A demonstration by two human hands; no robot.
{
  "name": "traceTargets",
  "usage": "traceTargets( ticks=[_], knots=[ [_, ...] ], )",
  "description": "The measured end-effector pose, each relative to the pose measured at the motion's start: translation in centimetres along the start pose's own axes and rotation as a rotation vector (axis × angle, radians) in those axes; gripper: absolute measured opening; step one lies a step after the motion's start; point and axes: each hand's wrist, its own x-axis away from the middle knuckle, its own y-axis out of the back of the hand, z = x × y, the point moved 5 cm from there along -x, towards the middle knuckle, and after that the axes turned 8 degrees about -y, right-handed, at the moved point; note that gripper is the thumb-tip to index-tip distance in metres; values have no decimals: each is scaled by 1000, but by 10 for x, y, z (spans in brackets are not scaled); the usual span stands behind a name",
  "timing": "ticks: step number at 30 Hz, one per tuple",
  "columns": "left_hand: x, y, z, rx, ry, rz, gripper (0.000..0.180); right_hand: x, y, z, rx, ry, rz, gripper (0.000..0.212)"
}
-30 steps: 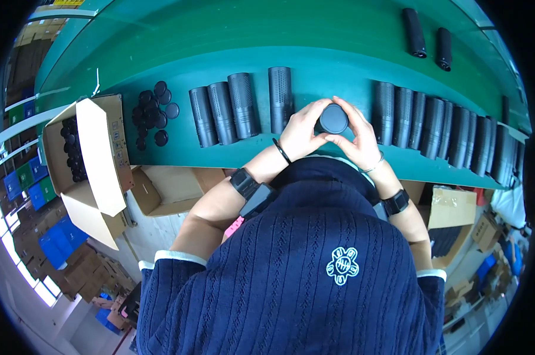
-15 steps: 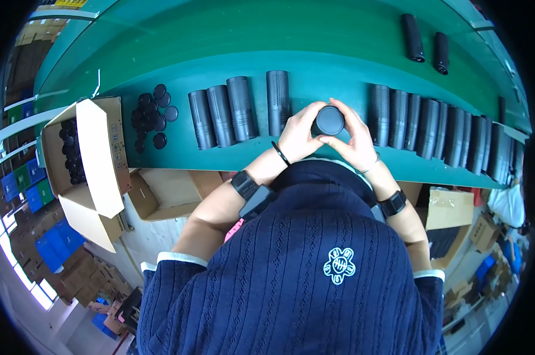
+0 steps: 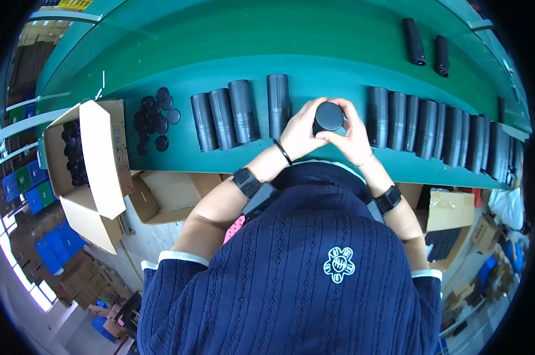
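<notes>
Between my two hands a black cylinder [image 3: 329, 116] points its round, flat end up at me. My left hand [image 3: 302, 133] wraps its left side and my right hand [image 3: 353, 135] curls round its right side. Its lower part is hidden by the fingers. Just left of my left hand lies a black perforated tube [image 3: 277, 105], with three more perforated tubes [image 3: 240, 111] side by side farther left. Beyond them is a loose pile of round black caps [image 3: 152, 118]. To the right of my right hand a long row of black tubes [image 3: 428, 129] lies along the bench.
The green bench [image 3: 332, 65] has a raised back part where two dark tubes [image 3: 413, 41] lie. At the left end an open cardboard box [image 3: 105, 157] holds several black caps. Another open carton [image 3: 172, 195] stands below the front edge, and a box [image 3: 449, 222] sits at the lower right.
Both hands still grip the cylinder in nearly the same spot. Its round end has shifted slightly left and up, and my right hand has moved slightly left.
</notes>
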Motion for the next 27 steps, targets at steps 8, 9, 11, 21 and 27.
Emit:
traceTargets(
  ticks=[8,9,11,21,27],
  knots=[
    [5,-6,7,-22,15,-91,65,-2,3,20,111,83,53,64],
    [0,-4,8,-38,2,-83,64,-5,3,19,188,112,38,65],
    [-12,0,14,12,-2,-22,64,-7,4,15,92,24,31,66],
    [-13,4,-12,-158,55,61,61,-3,22,37,177,-35,99,57],
    [-11,-4,-18,-347,71,246,60,0,32,34,230,-133,166,55]
  ],
)
